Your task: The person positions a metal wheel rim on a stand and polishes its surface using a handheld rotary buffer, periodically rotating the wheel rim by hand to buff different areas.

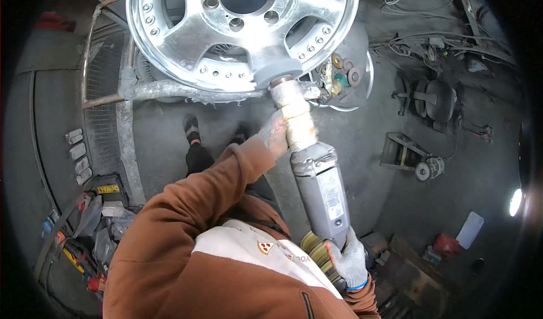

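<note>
A shiny alloy wheel rim (249,30) lies face up at the top of the head view, resting on a metal frame. Across its near edge sits the grey round disc (278,71) of a grinder (320,189); whether it spins I cannot tell. My left hand (275,133), gloved, wraps the grinder's taped neck (298,115) just below the disc. At the body's rear end, my right hand (352,261) in a grey glove with a blue cuff grips the tool, its fingers partly hidden. A striped cloth or padding (319,254) is beside that hand.
Under the rim runs a crusted support bar (192,91). Small coloured discs (346,75) lie on a tray to its right. Cables (418,44) hang at upper right, above a chair (438,101) and a motor on a stand (429,168). Bags and tools (93,228) crowd the left.
</note>
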`<state>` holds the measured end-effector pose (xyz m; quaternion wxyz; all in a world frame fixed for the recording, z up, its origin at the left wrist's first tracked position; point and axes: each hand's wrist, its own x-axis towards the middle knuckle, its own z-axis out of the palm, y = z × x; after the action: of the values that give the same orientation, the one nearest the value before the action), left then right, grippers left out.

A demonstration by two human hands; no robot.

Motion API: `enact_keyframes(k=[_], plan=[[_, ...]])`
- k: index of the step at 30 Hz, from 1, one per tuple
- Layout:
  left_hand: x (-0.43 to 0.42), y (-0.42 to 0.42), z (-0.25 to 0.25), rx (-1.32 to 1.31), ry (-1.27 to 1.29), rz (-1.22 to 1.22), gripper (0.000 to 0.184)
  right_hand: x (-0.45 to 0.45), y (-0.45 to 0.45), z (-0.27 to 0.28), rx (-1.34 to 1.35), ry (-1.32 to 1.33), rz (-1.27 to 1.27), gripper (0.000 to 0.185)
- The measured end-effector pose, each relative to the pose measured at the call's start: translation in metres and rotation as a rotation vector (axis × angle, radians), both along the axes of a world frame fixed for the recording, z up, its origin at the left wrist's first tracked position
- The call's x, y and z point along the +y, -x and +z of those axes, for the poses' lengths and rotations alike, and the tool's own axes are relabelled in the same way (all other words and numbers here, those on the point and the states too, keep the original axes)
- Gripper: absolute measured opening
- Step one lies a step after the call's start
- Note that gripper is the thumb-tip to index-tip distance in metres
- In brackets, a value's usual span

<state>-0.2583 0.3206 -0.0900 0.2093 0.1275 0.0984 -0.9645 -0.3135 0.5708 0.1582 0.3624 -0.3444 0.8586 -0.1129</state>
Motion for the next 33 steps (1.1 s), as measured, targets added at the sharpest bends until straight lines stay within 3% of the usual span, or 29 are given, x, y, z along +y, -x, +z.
enact_keyframes(k=[2, 5, 7, 9, 12, 15, 17, 22, 25, 26, 27, 29, 33], plan=[[0.006, -0.02, -0.017, -0.039, 0.08, 0.032, 0.021, 0.017, -0.003, -0.015, -0.023, -0.042, 0.025, 0.044], [-0.001, -0.063, -0.002, -0.164, 0.219, 0.015, 0.022, 0.007, -0.015, -0.024, -0.092, -0.113, -0.014, 0.05], [-0.002, -0.075, -0.004, -0.092, 0.085, 0.033, 0.025, 0.004, -0.017, -0.033, -0.235, -0.15, -0.06, 0.054], [-0.002, -0.082, 0.0, -0.31, 0.138, 0.039, 0.03, 0.005, -0.014, -0.04, -0.255, -0.089, -0.03, 0.056], [0.0, -0.059, -0.01, -0.25, 0.196, 0.047, 0.025, 0.012, -0.002, -0.04, -0.173, -0.161, 0.006, 0.046], [0.005, -0.016, -0.007, -0.03, 0.203, 0.078, 0.016, 0.011, 0.014, -0.033, -0.226, -0.271, -0.164, 0.044], [0.007, 0.01, 0.012, -0.14, 0.244, 0.087, 0.017, 0.026, 0.026, -0.042, -0.035, 0.024, -0.08, 0.038], [0.015, 0.027, -0.014, -0.058, 0.282, 0.081, 0.017, 0.039, 0.041, -0.062, -0.013, 0.051, -0.103, 0.043], [0.021, 0.002, -0.043, -0.033, 0.328, 0.117, 0.02, 0.053, 0.038, -0.092, -0.043, 0.023, -0.026, 0.046], [0.022, -0.016, -0.041, -0.05, 0.23, 0.127, 0.025, 0.058, 0.036, -0.102, -0.063, 0.04, 0.011, 0.052], [0.018, -0.035, -0.046, -0.155, 0.291, 0.093, 0.032, 0.058, 0.032, -0.11, -0.077, 0.045, 0.008, 0.052], [0.018, -0.063, -0.025, -0.354, 0.273, 0.134, 0.038, 0.055, 0.024, -0.125, -0.187, -0.048, 0.058, 0.059], [0.017, -0.091, -0.024, -0.378, 0.22, 0.13, 0.04, 0.048, 0.021, -0.145, -0.273, -0.092, 0.065, 0.065]])
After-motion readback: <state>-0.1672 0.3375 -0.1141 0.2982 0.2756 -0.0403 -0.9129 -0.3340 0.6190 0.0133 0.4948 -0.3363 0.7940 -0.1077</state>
